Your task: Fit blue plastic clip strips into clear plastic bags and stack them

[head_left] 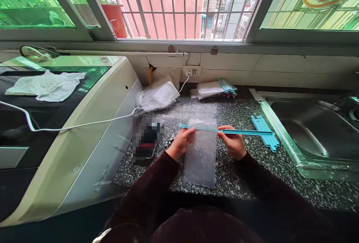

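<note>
A clear, frosted plastic bag [200, 157] hangs from near its top edge over the speckled countertop. Across that edge runs a thin light-blue rod [183, 126], its round end sticking out to the left. My left hand [181, 142] is closed, pinching the bag and rod at the bag's left side. In the closed fingers of my right hand [233, 143] is a light-blue sealing strip [246, 132], a long channel reaching out to the right. Its near end meets the rod at the bag's right edge; how far the two overlap I cannot tell.
Several blue strips [265, 133] lie beside the sink [303, 123] at right. Stacked bags with blue strips [214, 88] and a plastic-wrapped bundle [158, 93] sit by the wall. A blurred dark object [147, 140], a white cable [84, 124] and a washing machine [98, 123] are at left.
</note>
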Demonstrator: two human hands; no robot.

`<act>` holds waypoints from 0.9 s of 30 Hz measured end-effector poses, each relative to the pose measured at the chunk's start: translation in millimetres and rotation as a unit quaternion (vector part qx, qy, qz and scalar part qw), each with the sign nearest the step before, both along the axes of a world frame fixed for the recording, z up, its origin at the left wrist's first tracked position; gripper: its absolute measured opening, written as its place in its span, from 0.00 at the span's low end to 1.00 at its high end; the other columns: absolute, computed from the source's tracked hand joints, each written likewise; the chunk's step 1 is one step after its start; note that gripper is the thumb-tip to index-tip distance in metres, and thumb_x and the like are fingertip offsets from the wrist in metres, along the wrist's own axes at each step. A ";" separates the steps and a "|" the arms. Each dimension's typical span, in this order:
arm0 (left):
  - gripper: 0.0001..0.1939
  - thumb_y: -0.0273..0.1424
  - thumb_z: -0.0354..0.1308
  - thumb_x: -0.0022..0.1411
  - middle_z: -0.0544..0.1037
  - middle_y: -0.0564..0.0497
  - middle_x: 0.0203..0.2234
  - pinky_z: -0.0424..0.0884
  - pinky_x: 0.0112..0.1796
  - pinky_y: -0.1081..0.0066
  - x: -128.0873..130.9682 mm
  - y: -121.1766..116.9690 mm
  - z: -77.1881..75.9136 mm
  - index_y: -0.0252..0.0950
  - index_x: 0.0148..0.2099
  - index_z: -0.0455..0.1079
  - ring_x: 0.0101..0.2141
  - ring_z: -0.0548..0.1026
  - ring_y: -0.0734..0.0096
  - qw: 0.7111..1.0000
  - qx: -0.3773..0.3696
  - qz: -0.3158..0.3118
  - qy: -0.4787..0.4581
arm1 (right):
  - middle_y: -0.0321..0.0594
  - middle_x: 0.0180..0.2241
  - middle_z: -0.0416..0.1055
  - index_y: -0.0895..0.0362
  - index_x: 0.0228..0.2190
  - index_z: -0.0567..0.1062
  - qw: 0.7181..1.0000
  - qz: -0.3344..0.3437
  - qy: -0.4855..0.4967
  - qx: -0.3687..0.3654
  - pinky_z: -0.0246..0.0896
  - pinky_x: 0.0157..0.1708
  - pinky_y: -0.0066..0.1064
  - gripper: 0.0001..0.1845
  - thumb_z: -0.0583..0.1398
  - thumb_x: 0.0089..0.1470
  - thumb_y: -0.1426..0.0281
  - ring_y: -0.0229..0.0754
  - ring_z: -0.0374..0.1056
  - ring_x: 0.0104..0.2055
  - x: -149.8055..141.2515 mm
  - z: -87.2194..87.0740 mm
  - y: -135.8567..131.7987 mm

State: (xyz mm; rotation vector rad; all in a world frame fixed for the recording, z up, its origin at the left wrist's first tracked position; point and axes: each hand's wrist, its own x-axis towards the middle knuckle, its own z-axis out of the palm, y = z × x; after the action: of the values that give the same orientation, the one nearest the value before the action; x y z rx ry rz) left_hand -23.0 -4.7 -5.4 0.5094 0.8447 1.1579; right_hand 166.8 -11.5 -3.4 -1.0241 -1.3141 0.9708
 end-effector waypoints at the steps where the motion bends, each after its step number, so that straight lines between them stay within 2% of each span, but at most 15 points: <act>1: 0.15 0.33 0.69 0.37 0.63 0.59 0.12 0.50 0.19 0.76 -0.1 0.3 -0.3 0.33 0.21 0.65 0.14 0.59 0.83 1.000 -0.005 0.005 -0.003 | 0.33 0.23 0.69 0.55 0.29 0.74 1.000 0.001 -0.024 0.007 0.61 0.22 0.27 0.15 0.65 0.42 0.58 0.33 0.62 0.22 1.4 2.2 -0.1; 5: 0.12 0.30 0.67 0.39 0.66 0.58 0.12 0.54 0.21 0.75 -0.3 2.1 -0.2 0.33 0.20 0.66 0.16 0.62 0.81 0.999 -0.020 0.034 -0.020 | 0.38 0.31 0.72 0.55 0.31 0.73 0.993 -0.009 -0.104 0.055 0.67 0.28 0.30 0.16 0.65 0.42 0.58 0.37 0.67 0.28 10.3 8.6 2.6; 10: 0.10 0.29 0.67 0.38 0.67 0.57 0.12 0.55 0.22 0.75 -1.7 4.0 1.6 0.33 0.20 0.67 0.16 0.64 0.80 0.997 -0.029 0.064 -0.024 | 0.39 0.32 0.72 0.55 0.33 0.73 0.988 -0.031 -0.117 0.099 0.69 0.29 0.31 0.16 0.65 0.43 0.59 0.38 0.69 0.29 21.4 12.3 7.2; 17: 0.10 0.29 0.68 0.37 0.69 0.56 0.13 0.56 0.22 0.75 -1.1 3.8 1.1 0.32 0.20 0.69 0.17 0.64 0.80 0.999 -0.025 0.044 -0.017 | 0.40 0.31 0.71 0.55 0.31 0.73 0.978 -0.052 -0.108 0.169 0.70 0.33 0.31 0.11 0.63 0.47 0.62 0.39 0.69 0.33 24.4 16.5 5.9; 27: 0.14 0.33 0.69 0.36 0.66 0.58 0.13 0.54 0.21 0.75 1.6 2.4 -6.2 0.32 0.21 0.67 0.16 0.62 0.81 1.000 0.002 0.014 0.017 | 0.41 0.34 0.72 0.54 0.34 0.75 0.960 -0.062 -0.154 0.227 0.69 0.33 0.34 0.07 0.62 0.49 0.69 0.41 0.69 0.36 25.9 10.6 3.5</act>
State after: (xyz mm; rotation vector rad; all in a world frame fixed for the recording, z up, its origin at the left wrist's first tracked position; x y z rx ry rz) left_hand -21.4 -2.4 -11.6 0.5237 0.8812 1.1794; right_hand 192.7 -8.0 7.2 -0.9036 -1.6147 0.3897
